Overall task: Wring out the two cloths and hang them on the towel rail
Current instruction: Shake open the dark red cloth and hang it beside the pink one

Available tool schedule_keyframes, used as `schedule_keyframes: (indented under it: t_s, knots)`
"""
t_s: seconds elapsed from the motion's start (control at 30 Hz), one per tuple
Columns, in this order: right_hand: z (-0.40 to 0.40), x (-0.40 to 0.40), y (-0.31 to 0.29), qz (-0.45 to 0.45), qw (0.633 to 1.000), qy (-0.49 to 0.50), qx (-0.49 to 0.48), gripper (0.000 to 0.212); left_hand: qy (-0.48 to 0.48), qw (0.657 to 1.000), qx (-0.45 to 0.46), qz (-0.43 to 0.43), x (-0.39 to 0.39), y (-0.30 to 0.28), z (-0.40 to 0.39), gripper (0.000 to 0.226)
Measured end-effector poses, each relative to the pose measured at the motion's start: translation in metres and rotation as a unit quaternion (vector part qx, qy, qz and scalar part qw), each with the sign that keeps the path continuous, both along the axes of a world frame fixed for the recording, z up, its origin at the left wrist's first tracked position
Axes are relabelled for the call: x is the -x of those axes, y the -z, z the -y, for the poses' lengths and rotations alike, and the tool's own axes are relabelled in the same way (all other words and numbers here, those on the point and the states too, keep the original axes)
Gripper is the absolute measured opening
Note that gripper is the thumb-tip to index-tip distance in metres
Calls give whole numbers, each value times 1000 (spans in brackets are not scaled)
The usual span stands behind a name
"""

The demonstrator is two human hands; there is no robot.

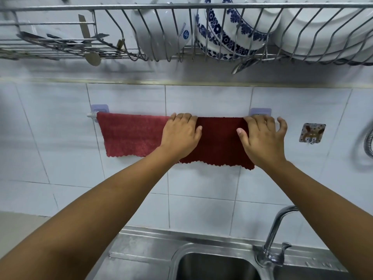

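Two red cloths hang side by side over the white towel rail (91, 115) on the tiled wall. The lighter red cloth (131, 136) covers the left half. The darker red cloth (219, 142) covers the right half and hangs a little lower. My left hand (180, 133) lies flat on the seam where the two cloths meet, fingers curled over the rail. My right hand (262, 136) presses the dark cloth's right edge, thumb on the fabric and fingers spread over the rail's right bracket.
A wire dish rack (181, 51) with white and blue-patterned bowls hangs just above the rail. A steel sink (212, 263) and tap (276, 235) lie below. A sticker hook (311, 133) and a shower hose (368, 144) are on the wall at right.
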State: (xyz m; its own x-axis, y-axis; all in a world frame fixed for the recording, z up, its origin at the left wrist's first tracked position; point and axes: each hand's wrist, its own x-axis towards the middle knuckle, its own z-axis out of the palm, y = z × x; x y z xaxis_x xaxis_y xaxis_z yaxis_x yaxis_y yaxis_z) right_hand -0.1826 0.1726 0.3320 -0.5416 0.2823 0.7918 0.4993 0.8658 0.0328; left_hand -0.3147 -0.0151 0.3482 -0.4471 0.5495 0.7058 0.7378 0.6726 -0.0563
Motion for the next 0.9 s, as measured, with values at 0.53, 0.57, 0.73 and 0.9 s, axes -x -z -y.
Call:
schedule_keyframes:
  t_s: [0.53, 0.57, 0.73, 0.9]
  knots:
    - [-9, -7, 1, 49, 998, 37, 18, 66, -25, 998, 49, 27, 1, 10, 5, 55]
    - [-8, -8, 2, 52, 998, 39, 16, 67, -32, 997, 59, 28, 0, 12, 6, 56]
    - [-5, -12, 0, 70, 996, 48, 19, 70, -44, 993, 104, 32, -5, 10, 9, 62]
    - [20, -22, 7, 83, 995, 12, 46, 64, -49, 991, 117, 46, -26, 28, 26, 63]
